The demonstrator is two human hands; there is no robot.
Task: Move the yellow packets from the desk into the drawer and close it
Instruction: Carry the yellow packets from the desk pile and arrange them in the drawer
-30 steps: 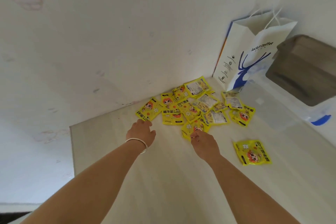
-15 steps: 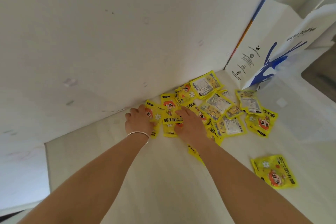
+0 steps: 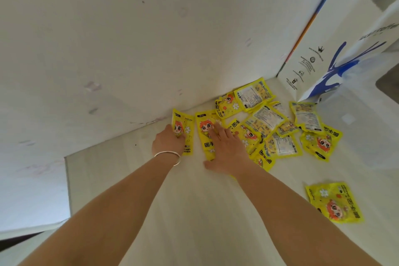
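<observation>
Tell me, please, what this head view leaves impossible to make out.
- Drawer: nowhere in the head view.
- Packet count: pile of yellow packets overlaps, and the right hand covers some.
- Left hand fingers: curled on one packet, grip unclear.
- White paper bag: top cut off by frame edge.

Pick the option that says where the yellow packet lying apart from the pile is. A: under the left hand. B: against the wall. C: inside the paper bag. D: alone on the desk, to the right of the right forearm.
D: the lone packet lies flat on the desk, right of the right forearm and nearer the camera than the pile.
</observation>
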